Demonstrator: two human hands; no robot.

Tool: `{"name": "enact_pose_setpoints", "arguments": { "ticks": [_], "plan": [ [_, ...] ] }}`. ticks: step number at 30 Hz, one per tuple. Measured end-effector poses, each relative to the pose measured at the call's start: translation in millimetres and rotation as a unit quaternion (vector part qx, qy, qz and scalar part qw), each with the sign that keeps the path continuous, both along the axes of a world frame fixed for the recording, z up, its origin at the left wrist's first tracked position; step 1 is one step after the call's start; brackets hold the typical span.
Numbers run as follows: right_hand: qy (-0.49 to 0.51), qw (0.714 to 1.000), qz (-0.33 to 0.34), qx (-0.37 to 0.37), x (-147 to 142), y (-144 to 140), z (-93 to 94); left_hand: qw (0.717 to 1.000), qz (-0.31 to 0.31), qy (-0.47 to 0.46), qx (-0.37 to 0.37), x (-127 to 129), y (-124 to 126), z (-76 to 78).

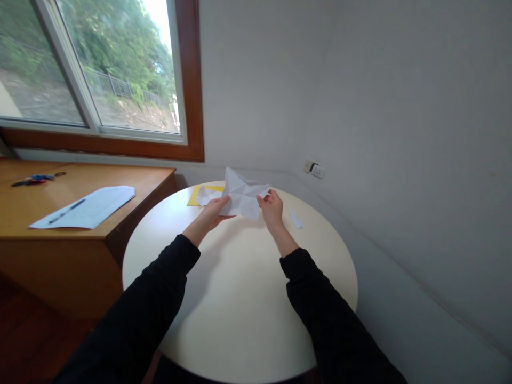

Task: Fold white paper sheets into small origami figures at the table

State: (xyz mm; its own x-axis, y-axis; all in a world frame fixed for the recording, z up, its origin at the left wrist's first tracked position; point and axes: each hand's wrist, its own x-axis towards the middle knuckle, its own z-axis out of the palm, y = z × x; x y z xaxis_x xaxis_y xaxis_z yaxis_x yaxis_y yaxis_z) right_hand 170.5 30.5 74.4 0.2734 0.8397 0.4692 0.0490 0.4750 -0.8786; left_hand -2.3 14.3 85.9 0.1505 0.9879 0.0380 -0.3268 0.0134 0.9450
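A creased white sheet of paper point(242, 194) is held up above the far part of the round cream table point(240, 298). My left hand point(214, 209) grips its left lower edge and my right hand point(271, 207) pinches its right edge. Fold lines cross the sheet. Both arms wear black sleeves. Behind the sheet lies a yellow paper point(197, 195) with a small crumpled white piece point(206, 195) on it.
A small white paper strip point(296, 218) lies on the table to the right of my hands. A wooden desk point(136, 178) at the left carries a white sheet point(90, 207) with a pen point(67, 211) and scissors point(34, 180). Grey walls stand close behind and to the right.
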Motion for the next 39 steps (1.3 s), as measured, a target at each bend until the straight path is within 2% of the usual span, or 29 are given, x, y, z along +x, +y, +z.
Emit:
{"name": "enact_pose_setpoints", "arguments": {
  "ticks": [3, 5, 10, 14, 16, 18, 20, 22, 24, 25, 27, 30, 32, 34, 35, 37, 39],
  "plan": [
    [0.042, 0.992, 0.051, -0.105, 7.2, 1.3, -4.6, 1.0, -0.015, 0.021, 0.004, -7.2, -1.1, -2.4],
    [0.074, 0.982, 0.094, -0.145, 12.5, -2.0, -5.9, 0.999, -0.032, 0.032, 0.008, -12.4, -2.5, -4.2],
    [0.082, 0.957, 0.238, -0.145, 19.8, -15.3, -8.5, 0.997, -0.065, 0.029, 0.014, -18.6, -2.9, -12.3],
    [0.056, 0.959, 0.241, -0.141, 19.5, -15.2, -17.3, 0.993, -0.05, 0.107, 0.015, -18.2, -1.0, -19.2],
    [0.031, 0.972, 0.2, -0.117, 21.4, -14.6, -22.0, 0.984, -0.048, 0.155, 0.071, -20.2, -2.3, -22.3],
    [-0.032, 0.987, 0.144, -0.067, 26.4, -18.7, -26.5, 0.963, -0.039, 0.204, 0.173, -25.3, -5.4, -27.4],
    [-0.156, 0.979, 0.133, 0.01, 33.8, -28.7, -32.5, 0.919, -0.023, 0.288, 0.269, -33.7, -9.3, -36.0],
    [-0.275, 0.95, 0.132, 0.071, 42.0, -42.8, -41.7, 0.851, -0.057, 0.408, 0.327, -43.7, -12.4, -46.9],
    [-0.4, 0.897, 0.164, 0.094, 49.0, -57.1, -54.1, 0.788, -0.104, 0.497, 0.348, -52.3, -14.0, -56.3],
    [-0.454, 0.865, 0.193, 0.096, 51.9, -63.4, -60.6, 0.768, -0.118, 0.524, 0.349, -55.1, -14.6, -59.4],
    [-0.526, 0.814, 0.228, 0.096, 56.6, -73.2, -72.0, 0.759, -0.108, 0.552, 0.329, -55.6, -17.2, -62.8],
    [-0.569, 0.782, 0.243, 0.077, 62.5, -81.6, -76.9, 0.781, -0.088, 0.524, 0.328, -44.2, -29.7, -68.5],
    [-0.583, 0.768, 0.258, 0.055, 64.9, -83.6, -69.5, 0.785, -0.112, 0.512, 0.331, -33.0, -44.7, -78.1],
    [-0.594, 0.759, 0.264, 0.033, 62.9, -82.7, -55.5, 0.761, -0.156, 0.538, 0.326, -24.0, -60.9, -90.9],
    [-0.59, 0.763, 0.263, 0.03, 59.4, -81.4, -47.8, 0.748, -0.158, 0.555, 0.329, -21.2, -67.9, -96.9],
    [-0.561, 0.798, 0.219, 0.038, 46.7, -77.7, -35.8, 0.716, -0.159, 0.591, 0.336, -18.7, -77.4, -104.1],
    [-0.541, 0.828, 0.145, 0.033, 29.2, -75.1, -33.7, 0.681, -0.165, 0.627, 0.34, -18.4, -80.2, -102.4]
  ]
}}
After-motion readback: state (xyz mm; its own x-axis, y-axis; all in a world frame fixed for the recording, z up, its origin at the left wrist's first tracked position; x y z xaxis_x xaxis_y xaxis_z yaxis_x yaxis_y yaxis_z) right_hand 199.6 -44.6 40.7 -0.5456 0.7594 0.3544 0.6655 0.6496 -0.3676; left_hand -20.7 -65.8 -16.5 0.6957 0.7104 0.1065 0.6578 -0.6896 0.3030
